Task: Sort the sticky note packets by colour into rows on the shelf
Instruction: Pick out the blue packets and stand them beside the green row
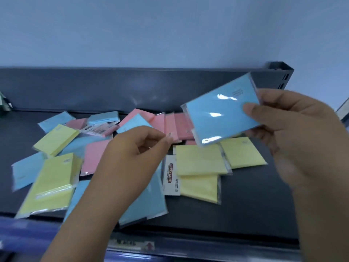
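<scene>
Here we go: the right hand (302, 138) has a blue packet (221, 112) up in the air above the shelf (245, 214), thumb on its face and fingers behind, tilted and clear of everything below. The left hand (132, 157) hovers over the middle of the pile with fingers curled and thumb meeting forefinger, and I can't tell whether it has a wrapper edge or nothing. By my reckoning the sort is in its early part. A few pink packets (175, 125) sit side by side near the back wall (113, 87), and the yellow packets (200, 161) overlap just in front of them, which look like two groups begun. No blue row shows yet. The left half is a jumble (blue, pink and yellow all overlapping), and that mixed heap (56, 148) is most of the work left. For room, the bare dark strip at the front right looks the best landing spot for blues. Mind the front lip (28, 233): the low yellow packet (51, 188) and a big blue one (143, 205) lie right against that edge and could slide off if nudged.
</scene>
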